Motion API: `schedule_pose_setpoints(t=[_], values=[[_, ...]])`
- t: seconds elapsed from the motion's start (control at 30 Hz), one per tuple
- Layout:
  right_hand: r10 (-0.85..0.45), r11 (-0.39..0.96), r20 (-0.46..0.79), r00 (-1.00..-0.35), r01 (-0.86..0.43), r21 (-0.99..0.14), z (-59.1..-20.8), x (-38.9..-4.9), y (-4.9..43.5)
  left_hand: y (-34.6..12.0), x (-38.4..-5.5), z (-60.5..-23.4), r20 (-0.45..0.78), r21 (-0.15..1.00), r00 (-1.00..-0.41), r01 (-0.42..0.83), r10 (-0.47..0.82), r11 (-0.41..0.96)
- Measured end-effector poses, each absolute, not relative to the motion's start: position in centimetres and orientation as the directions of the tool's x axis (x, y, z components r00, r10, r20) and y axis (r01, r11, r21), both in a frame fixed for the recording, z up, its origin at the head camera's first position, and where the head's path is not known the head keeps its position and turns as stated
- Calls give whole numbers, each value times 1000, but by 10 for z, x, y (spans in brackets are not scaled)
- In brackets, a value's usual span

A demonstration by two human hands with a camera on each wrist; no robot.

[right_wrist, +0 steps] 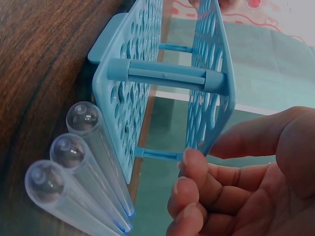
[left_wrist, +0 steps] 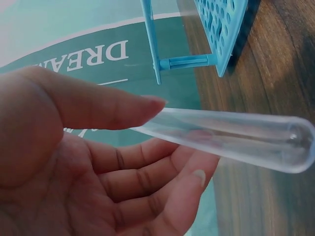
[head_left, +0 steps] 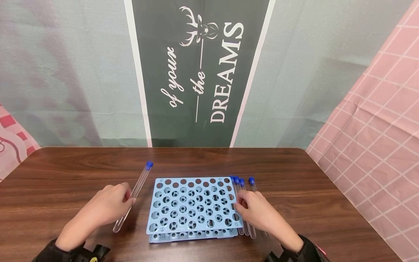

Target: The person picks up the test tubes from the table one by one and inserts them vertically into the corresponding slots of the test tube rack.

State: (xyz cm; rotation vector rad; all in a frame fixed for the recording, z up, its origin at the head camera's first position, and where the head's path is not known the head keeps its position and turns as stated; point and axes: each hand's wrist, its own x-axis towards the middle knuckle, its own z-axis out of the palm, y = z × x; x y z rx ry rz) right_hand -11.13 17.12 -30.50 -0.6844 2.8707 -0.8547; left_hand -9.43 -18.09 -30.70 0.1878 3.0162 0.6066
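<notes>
My left hand (head_left: 109,204) pinches a clear test tube (head_left: 139,182) between thumb and fingers. The tube is tilted, its blue cap (head_left: 149,164) up and away from me and its rounded bottom toward me. In the left wrist view, the bare lower end of the tube (left_wrist: 246,140) sticks out past my fingertips. A light blue two-tier test tube rack (head_left: 195,231) stands on the table between my hands. My right hand (head_left: 256,207) grips the right edge of its upper plate, thumb on top and fingers curled at the edge, as the right wrist view shows.
Several blue-capped tubes (head_left: 251,182) lie on the brown wooden table (head_left: 294,189) along the rack's right side, partly under my right hand; three rounded ends, one nearest tube (right_wrist: 49,184) among them, show in the right wrist view. A printed cloth (head_left: 203,72) hangs behind the table.
</notes>
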Motion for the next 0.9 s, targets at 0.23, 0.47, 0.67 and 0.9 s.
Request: schedule_pose_setpoints(t=[0.23, 0.47, 0.67, 0.9], values=[[-434, 749, 60, -899, -398, -529, -305, -111, 170, -178, -93, -307, 23, 377, -989, 142, 144, 915], [-433, 751, 67, -899, -401, -524, -305, -111, 170, -174, -92, -304, 57, 383, -986, 165, 155, 909], [-433, 753, 72, -899, -405, -519, -305, -110, 171, -171, -90, -301, 59, 393, -987, 158, 146, 906], [-437, 752, 67, -897, -405, -521, -305, -111, 170, -170, -89, -300, 83, 404, -986, 165, 143, 900]])
